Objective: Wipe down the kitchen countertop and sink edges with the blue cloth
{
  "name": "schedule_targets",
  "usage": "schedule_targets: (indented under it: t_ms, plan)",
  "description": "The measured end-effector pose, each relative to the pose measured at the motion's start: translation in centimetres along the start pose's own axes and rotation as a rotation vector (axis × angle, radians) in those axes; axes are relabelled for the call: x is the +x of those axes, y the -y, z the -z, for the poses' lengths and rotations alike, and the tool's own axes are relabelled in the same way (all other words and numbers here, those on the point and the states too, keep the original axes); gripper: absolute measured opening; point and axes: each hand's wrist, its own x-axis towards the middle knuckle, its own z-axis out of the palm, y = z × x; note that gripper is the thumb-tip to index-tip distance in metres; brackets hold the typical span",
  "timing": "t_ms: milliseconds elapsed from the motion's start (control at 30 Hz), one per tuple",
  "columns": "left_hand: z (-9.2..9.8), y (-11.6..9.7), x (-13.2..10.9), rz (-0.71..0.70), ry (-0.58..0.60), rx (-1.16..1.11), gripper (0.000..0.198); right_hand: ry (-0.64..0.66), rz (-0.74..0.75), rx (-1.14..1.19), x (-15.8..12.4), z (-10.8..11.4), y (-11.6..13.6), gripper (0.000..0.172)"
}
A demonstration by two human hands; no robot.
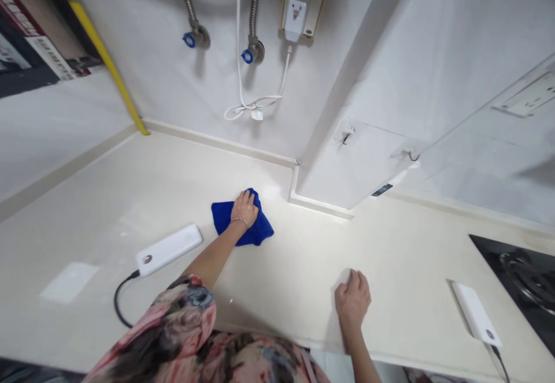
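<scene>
Left hand holding blue cloth against cream countertop, plug in socket

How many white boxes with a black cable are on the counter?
2. One white box lies left of the blue cloth under the left hand; the second white box lies at the right, beside the black stove. The flowered sleeve could hide others.

Floral sleeve — pink, black, blue-grey; thin silvery bracelet.

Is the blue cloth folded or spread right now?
Partly spread: the blue cloth has corners fanned out on the counter, but it bunches up beside the left hand.
</scene>
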Motion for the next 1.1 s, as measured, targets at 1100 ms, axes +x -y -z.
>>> schedule_targets:
  t_ms: [1100]
  plan:
    - [-2.7,-8.3,3.8,-0.044,0.028,-0.163,0.058,0.076,-0.039,0.023,0.2,1.5,0.7,0.056]
